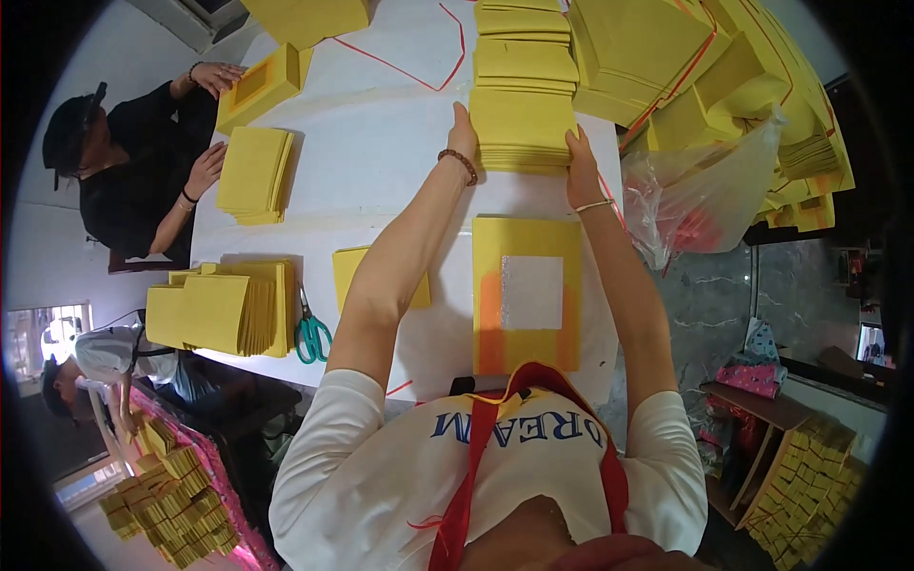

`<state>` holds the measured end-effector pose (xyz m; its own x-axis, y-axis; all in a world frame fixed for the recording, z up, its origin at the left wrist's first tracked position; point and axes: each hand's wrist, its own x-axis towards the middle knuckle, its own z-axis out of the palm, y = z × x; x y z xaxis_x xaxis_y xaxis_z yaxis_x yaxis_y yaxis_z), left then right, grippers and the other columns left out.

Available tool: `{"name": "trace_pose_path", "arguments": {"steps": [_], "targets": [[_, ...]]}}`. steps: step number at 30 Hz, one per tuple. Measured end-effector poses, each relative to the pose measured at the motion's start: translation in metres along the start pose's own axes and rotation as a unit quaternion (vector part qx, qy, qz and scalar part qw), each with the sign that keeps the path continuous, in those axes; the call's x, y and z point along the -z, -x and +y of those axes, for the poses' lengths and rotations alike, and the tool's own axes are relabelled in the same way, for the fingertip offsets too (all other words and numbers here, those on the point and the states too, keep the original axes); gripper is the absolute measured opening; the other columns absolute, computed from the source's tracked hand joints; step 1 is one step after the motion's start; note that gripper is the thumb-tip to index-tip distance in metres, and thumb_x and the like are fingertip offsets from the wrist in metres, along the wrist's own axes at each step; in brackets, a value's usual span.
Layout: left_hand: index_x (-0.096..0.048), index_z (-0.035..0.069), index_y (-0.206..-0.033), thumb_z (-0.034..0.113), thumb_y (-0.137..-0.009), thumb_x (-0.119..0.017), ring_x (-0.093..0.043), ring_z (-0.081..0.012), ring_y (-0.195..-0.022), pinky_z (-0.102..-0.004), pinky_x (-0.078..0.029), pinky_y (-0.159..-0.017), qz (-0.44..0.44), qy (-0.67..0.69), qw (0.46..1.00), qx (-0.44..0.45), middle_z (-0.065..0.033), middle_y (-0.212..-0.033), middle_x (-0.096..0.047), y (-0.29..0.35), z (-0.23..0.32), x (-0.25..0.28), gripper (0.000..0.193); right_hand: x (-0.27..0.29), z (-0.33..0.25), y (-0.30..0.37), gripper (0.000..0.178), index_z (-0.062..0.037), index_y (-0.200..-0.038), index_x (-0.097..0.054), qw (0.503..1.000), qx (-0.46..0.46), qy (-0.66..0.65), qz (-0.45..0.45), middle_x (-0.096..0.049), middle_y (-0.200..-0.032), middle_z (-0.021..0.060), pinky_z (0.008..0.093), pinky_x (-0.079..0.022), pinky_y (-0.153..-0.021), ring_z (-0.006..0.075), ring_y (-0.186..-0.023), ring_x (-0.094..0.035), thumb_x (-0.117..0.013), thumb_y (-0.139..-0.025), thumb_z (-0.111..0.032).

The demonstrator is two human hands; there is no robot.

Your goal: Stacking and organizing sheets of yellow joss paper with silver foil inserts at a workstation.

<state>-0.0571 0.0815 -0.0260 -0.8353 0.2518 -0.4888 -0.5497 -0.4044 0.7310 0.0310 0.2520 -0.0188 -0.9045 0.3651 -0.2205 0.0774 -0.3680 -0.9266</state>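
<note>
A stack of yellow folded papers point(524, 122) lies on the white table at the near end of a long row of similar stacks. My left hand point(463, 131) holds its left side, with the thumb up along the edge and the other fingers mostly hidden. On the opposite side my right hand point(581, 164) grips the right edge. Closer to my body, a flat yellow paper piece point(484, 247) carries a white rectangle and orange bands. Partly behind my left forearm is another yellow paper piece point(350, 271).
Teal-handled scissors point(312, 338) lie beside upright yellow paper stacks point(195, 309). At the left, a co-worker point(133, 181) handles a yellow block point(259, 88). A clear plastic bag point(705, 195) and large yellow bundles point(657, 57) with red ties crowd the right. Red string point(395, 71) crosses the table.
</note>
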Motion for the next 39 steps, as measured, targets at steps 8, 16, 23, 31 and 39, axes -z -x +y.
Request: {"name": "trace_pose_path", "arguments": {"steps": [8, 16, 23, 31, 39], "targets": [[-0.019, 0.006, -0.138, 0.061, -0.086, -0.036, -0.045, -0.0302, -0.115, -0.0462, -0.038, -0.093, 0.014, 0.075, 0.997, 0.015, -0.0168, -0.13, -0.041, 0.032, 0.015, -0.009, 0.077, 0.011, 0.007, -0.012, 0.064, -0.0034, -0.138, -0.02, 1.0, -0.001, -0.012, -0.01, -0.036, -0.135, 0.0042, 0.0306, -0.024, -0.1, 0.0164, -0.123, -0.033, -0.05, -0.088, -0.029], [-0.02, 0.007, -0.138, 0.062, -0.084, -0.04, -0.052, -0.0255, -0.102, -0.0375, -0.039, -0.09, 0.052, -0.127, 0.989, -0.054, -0.0148, -0.117, -0.052, 0.019, -0.006, 0.019, 0.08, -0.003, -0.008, -0.001, 0.047, -0.0029, -0.126, -0.041, 0.983, -0.041, -0.167, -0.057, -0.05, -0.123, 0.0049, 0.0309, -0.03, -0.097, 0.017, -0.114, -0.044, -0.046, -0.09, -0.033], [-0.047, 0.006, -0.119, 0.059, -0.088, -0.034, -0.052, -0.0197, -0.101, -0.0349, -0.039, -0.087, -0.004, 0.012, 0.999, -0.038, -0.0083, -0.114, -0.055, 0.024, -0.005, 0.007, 0.064, -0.013, -0.002, 0.003, 0.045, -0.0035, -0.122, -0.047, 0.995, -0.027, -0.093, 0.007, -0.052, -0.12, 0.0038, 0.0292, -0.031, -0.096, 0.0167, -0.111, -0.046, -0.044, -0.091, -0.036], [-0.042, 0.009, -0.127, 0.057, -0.088, -0.036, -0.05, -0.017, -0.102, -0.032, -0.039, -0.086, 0.075, -0.001, 0.997, 0.008, -0.0068, -0.108, -0.056, 0.036, 0.012, 0.014, 0.062, 0.002, 0.001, -0.008, 0.047, -0.0067, -0.126, -0.043, 0.991, -0.008, -0.123, -0.056, -0.049, -0.124, 0.0046, 0.0327, -0.024, -0.101, 0.0148, -0.118, -0.038, -0.044, -0.091, -0.037], [-0.05, 0.004, -0.119, 0.017, -0.078, -0.063, -0.05, -0.0169, -0.099, -0.0297, -0.042, -0.084, -0.135, -0.485, 0.856, -0.121, -0.0089, -0.105, -0.056, 0.179, 0.058, 0.128, 0.044, 0.064, -0.018, 0.044, 0.057, -0.0143, -0.131, -0.035, 0.994, -0.078, -0.055, 0.046, -0.041, -0.126, 0.0025, 0.0416, -0.03, -0.094, 0.0176, -0.114, -0.041, -0.052, -0.085, -0.043]]}}
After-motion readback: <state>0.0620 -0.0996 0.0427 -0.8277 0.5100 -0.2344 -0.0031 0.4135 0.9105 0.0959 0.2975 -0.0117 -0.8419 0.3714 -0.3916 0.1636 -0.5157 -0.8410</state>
